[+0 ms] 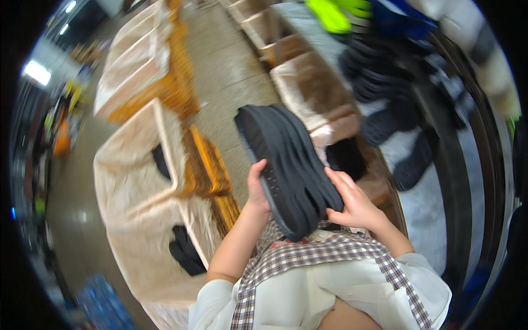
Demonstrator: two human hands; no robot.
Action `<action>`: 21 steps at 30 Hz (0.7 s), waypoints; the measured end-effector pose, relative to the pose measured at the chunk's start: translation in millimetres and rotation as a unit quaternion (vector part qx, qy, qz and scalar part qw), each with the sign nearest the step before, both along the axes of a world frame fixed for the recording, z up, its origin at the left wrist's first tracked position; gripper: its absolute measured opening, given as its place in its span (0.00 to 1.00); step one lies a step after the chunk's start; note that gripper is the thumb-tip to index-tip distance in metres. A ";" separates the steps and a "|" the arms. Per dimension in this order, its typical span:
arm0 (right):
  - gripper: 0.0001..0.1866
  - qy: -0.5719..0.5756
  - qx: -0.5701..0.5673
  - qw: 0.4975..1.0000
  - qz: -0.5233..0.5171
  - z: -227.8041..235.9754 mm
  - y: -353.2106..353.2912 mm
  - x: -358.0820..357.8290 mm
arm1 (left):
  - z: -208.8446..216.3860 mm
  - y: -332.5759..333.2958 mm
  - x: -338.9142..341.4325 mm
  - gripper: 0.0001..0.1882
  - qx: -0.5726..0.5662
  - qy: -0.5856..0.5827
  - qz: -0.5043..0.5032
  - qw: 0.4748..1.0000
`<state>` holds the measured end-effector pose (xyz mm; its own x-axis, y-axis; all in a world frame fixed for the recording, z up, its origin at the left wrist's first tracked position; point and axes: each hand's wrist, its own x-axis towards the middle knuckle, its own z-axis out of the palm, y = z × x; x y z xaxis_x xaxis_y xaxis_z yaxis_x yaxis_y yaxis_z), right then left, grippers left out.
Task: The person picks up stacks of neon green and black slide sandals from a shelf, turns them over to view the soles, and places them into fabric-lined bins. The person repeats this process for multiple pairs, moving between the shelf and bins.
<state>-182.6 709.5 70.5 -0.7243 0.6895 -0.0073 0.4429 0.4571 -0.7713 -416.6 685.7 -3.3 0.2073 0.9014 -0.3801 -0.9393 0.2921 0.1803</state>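
Between my two hands is a stack of several black shoe soles (289, 165), nested one against another and tilted, in front of my checked apron (330, 250). My left hand (257, 190) grips the stack's left side, its thumb up along the edge. On the opposite side my right hand (355, 201) has its fingers over the outer sole, near the lower end. The undersides of the soles and some of my fingers are hidden by the stack.
Cloth-lined crates stand along my left; a front crate (129, 220) and the crate behind (135, 159) hold black pieces. More lined bins (308, 88) stand ahead to the right. Beyond them, a long bench (432, 214) carries black soles (379, 71) and bright green soles (330, 15).
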 end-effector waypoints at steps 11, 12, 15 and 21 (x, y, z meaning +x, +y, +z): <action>0.53 0.087 -0.004 0.977 0.193 -29.2 41.9 -143.3 | -4.0 -41.3 -123.4 0.33 0.004 0.054 0.252 0.966; 0.54 0.099 -0.020 0.978 0.181 -34.0 44.7 -159.3 | -3.6 -41.1 -150.6 0.32 0.024 0.060 0.284 0.957; 0.47 0.173 -0.119 0.971 0.114 -44.0 56.5 -200.5 | -8.2 -46.7 -265.3 0.29 0.013 0.191 0.400 0.896; 0.26 -0.030 -0.119 0.991 0.060 -70.3 81.4 -267.5 | -95.3 -65.2 -549.4 0.47 -0.137 0.641 0.496 0.570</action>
